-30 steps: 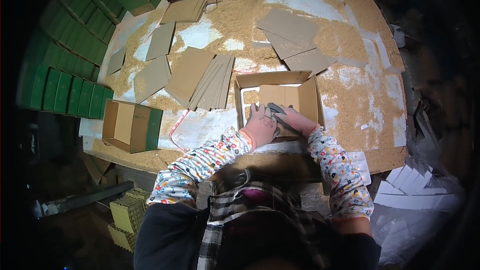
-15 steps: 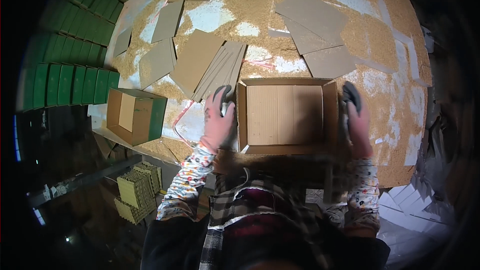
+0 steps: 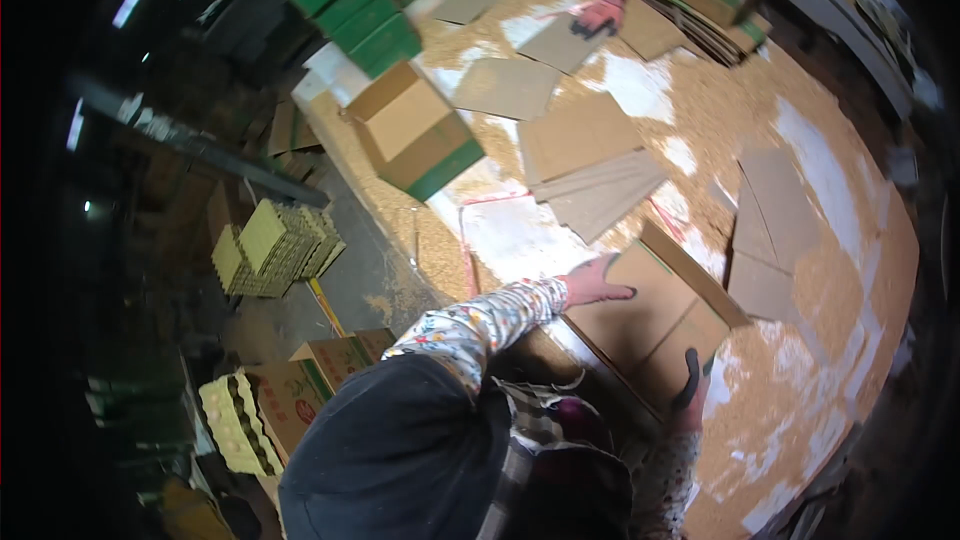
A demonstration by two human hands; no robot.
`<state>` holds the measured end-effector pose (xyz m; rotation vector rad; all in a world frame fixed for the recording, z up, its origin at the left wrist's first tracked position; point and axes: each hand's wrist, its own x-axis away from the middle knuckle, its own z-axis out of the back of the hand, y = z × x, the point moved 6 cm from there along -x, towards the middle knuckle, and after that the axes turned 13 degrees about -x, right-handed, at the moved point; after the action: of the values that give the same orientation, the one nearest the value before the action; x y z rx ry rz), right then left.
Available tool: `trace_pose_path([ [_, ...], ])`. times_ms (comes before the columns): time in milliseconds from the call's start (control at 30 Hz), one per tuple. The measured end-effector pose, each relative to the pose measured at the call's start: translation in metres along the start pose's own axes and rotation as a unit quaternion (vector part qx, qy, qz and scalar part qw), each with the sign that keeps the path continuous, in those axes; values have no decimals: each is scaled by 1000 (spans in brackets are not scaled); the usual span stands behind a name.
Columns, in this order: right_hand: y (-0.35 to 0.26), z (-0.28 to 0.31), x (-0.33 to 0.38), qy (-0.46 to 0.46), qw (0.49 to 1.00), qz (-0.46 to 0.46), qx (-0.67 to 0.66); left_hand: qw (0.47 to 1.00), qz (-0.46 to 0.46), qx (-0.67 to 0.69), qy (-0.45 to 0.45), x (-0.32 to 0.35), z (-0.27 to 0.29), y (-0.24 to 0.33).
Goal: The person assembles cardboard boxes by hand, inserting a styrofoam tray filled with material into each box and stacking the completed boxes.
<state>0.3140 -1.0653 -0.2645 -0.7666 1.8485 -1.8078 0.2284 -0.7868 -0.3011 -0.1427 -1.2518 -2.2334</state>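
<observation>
An open brown cardboard box sits before me at the near table edge, turned at a slant. My left hand, in a pink glove with dark fingertips, grips its left side, the thumb lying over the rim. At the opposite side my right hand grips the box wall, a dark-tipped digit pointing up along it; part of this hand is hidden. Just beyond the box lies a fanned stack of cardboard sheets. A second open box with a green band stands farther left.
Sawdust covers much of the table. More sheets lie to the right. Across the table a co-worker's gloved hand rests on a sheet, near flattened cartons. Green boxes are stacked far left; egg trays stand below the table's left edge.
My view has swung left, bringing a co-worker's hands into sight at the far side. My hands, beside the box earlier, now grip its sides.
</observation>
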Motion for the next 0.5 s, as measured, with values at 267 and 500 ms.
trace_pose_path([
  [267, -30, -104, 49, 195, 955, -147, -167, 862, -45, -219, 455, 123, 312, -102],
  [500, -83, -340, -46, 114, 988, 30, -95, 855, 75, 442, 260, 45, 530, -378],
])
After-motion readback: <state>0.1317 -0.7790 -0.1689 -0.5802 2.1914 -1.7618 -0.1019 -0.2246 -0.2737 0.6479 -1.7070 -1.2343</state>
